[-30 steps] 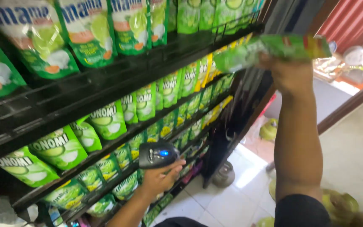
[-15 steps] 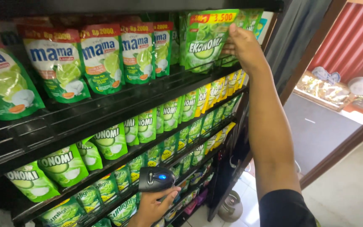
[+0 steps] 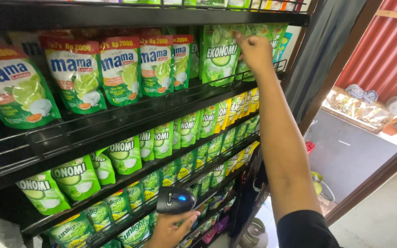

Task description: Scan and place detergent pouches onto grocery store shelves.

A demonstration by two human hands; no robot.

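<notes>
Right hand (image 3: 255, 50) pinches a glossy green pouch (image 3: 220, 53) on the black wire rack (image 3: 116, 120); left hand (image 3: 171, 229), low, seemingly wraps a black scanner (image 3: 176, 200).

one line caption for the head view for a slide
Right hand grips a green pouch on the black wire shelf; left hand holds a barcode scanner.

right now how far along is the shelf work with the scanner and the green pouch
Looks done: the big green pouch stands on the upper shelf beside the red-topped pouches. In hand: the right hand grips that pouch's top corner, and the left hand holds the scanner low, aimed at no pouch. Left: letting go; whether a scan remains cannot be told.
</notes>
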